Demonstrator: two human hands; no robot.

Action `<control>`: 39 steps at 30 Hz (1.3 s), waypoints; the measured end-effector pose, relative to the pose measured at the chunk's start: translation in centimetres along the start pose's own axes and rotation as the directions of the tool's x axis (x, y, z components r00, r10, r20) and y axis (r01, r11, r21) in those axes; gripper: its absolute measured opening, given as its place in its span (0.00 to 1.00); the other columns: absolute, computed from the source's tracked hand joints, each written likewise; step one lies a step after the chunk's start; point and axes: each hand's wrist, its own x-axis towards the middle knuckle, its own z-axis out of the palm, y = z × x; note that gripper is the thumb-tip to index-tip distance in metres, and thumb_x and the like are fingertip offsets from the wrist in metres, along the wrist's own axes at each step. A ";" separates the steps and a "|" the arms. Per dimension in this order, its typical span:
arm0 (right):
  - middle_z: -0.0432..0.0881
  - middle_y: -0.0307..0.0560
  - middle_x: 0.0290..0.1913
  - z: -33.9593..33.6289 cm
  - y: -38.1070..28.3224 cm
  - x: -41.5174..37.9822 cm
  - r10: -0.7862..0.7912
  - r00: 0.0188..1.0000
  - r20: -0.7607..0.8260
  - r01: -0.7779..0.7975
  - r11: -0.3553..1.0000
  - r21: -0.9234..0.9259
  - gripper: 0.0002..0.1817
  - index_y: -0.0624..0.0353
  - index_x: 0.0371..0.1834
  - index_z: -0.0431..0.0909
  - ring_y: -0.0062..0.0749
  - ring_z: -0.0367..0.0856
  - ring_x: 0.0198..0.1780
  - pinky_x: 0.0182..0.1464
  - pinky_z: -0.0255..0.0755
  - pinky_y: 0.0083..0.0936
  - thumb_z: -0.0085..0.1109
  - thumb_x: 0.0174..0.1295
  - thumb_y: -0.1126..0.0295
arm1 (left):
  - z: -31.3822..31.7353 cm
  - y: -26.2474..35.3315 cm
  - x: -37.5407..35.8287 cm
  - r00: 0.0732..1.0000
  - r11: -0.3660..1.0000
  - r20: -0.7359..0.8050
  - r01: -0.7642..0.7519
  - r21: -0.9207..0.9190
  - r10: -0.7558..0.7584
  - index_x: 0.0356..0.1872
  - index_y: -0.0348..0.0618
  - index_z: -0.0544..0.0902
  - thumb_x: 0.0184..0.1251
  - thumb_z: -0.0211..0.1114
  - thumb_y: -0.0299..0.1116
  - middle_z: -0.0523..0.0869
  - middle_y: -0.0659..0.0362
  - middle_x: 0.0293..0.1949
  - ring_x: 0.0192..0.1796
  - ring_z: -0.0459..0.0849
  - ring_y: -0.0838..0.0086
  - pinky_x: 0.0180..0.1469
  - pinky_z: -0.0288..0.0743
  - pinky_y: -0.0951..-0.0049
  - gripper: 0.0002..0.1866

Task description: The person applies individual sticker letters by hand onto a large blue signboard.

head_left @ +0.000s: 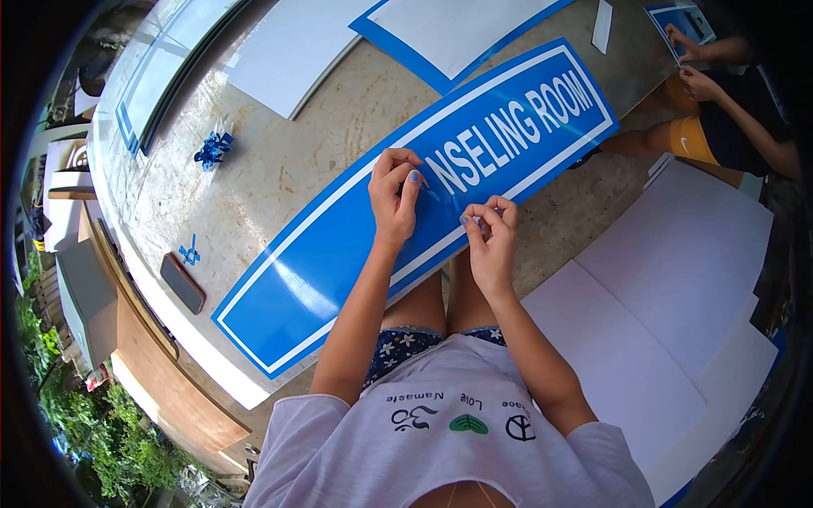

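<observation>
— Fingers of the left hand (393, 203), state?

— Curled; thumb and index drawn into a close pinch, a thin blue strand (432, 191) at the tips. Strand partly too fine to trace.

— Right hand (491, 245)?

— Just to the right and nearer the body. Thumb and index also pinched nearly closed. Cannot tell whether anything is gripped between them.

— Position of the sign (339, 245)?

— Beneath both hands, running slantwise from near left to far right along the near side of the counter (279, 169). Blue face, white border line; white letters read "NSELING ROOM" on the right part, plain blue on the left part. Contact between hands and face: cannot tell.

— Items on the left?

— Crumpled blue bundle (213, 151), small blue scrap (190, 251) nearer, then a phone (183, 283) lying close to the counter's edge.

— Far side?

— White sheet (284, 55); beside it, a blue-bordered panel (457, 34), its near corner close to the sign. Narrow white strip (602, 27) farther right.

— Right side?

— Large white sheets (652, 279), overlapping, near right. Another person's hands (696, 83) at far right, at a blue-and-white piece (679, 23).
</observation>
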 end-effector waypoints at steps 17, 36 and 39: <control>0.68 0.38 0.48 1.8 0.7 -2.0 0.250 0.967 0.058 -0.252 0.879 0.404 0.08 0.66 0.43 0.80 0.17 0.70 0.40 0.44 0.67 0.15 0.60 0.66 0.72 | -0.7 -0.5 0.9 0.983 0.998 0.182 -0.020 0.059 0.009 0.28 0.36 0.82 0.62 0.57 0.41 0.81 0.57 0.37 0.41 0.77 0.67 0.50 0.64 0.69 0.16; 0.73 0.30 0.53 -3.6 -4.8 -8.6 0.035 0.881 0.472 -0.462 0.281 0.841 0.19 0.52 0.62 0.70 0.18 0.66 0.48 0.53 0.61 0.23 0.50 0.71 0.61 | -4.6 10.4 -6.9 0.898 0.965 0.411 0.229 -0.130 -0.158 0.50 0.39 0.77 0.62 0.69 0.25 0.84 0.59 0.41 0.48 0.81 0.76 0.56 0.74 0.71 0.16; 0.72 0.29 0.55 -3.7 -4.9 -9.7 -0.030 0.874 0.484 -0.439 0.376 0.816 0.20 0.53 0.64 0.69 0.17 0.66 0.48 0.52 0.60 0.21 0.51 0.70 0.63 | -5.1 10.5 -8.1 0.907 0.972 0.387 0.216 -0.095 -0.164 0.52 0.37 0.76 0.63 0.69 0.25 0.84 0.57 0.40 0.47 0.82 0.74 0.53 0.75 0.71 0.18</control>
